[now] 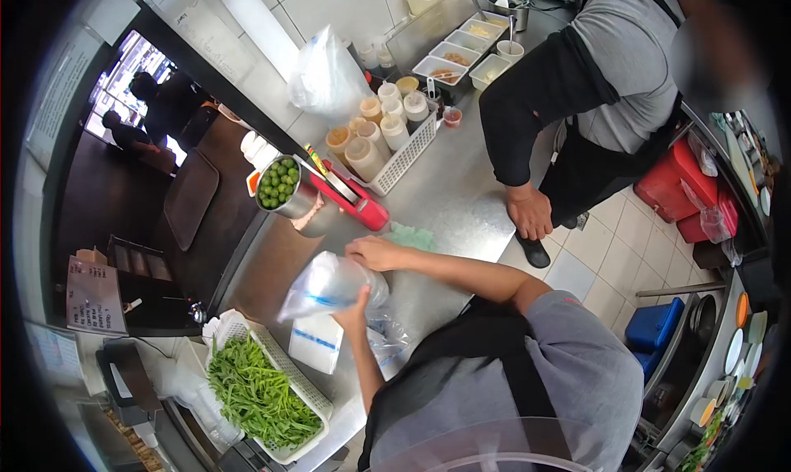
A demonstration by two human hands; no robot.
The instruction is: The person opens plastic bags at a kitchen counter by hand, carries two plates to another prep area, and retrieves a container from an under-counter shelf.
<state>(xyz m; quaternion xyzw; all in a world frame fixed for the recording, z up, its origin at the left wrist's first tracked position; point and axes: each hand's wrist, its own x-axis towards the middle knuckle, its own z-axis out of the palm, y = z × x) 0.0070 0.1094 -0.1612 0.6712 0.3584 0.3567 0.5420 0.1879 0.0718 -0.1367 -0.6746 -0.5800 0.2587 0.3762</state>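
A clear plastic bag (pixel 317 286) with a blue stripe is held over the metal counter, slightly blurred; whatever is inside it cannot be made out. My left hand (pixel 354 311) is closed round its near side. My right hand (pixel 375 252) has its fingers closed at the bag's upper edge. Just below the bag lies a white pack with a blue stripe (pixel 315 342), next to crumpled clear plastic (pixel 387 336). Beyond my right hand are a red tape dispenser (pixel 362 210) and a light green cloth (pixel 412 236).
A metal pot of small green limes (pixel 278 183) stands by a white basket of sauce bottles (pixel 408 154). Leafy greens (pixel 259 389) fill another white basket at lower left. A co-worker's hand (pixel 530 212) rests at the counter's right edge. Food tubs (pixel 445 68) line the back.
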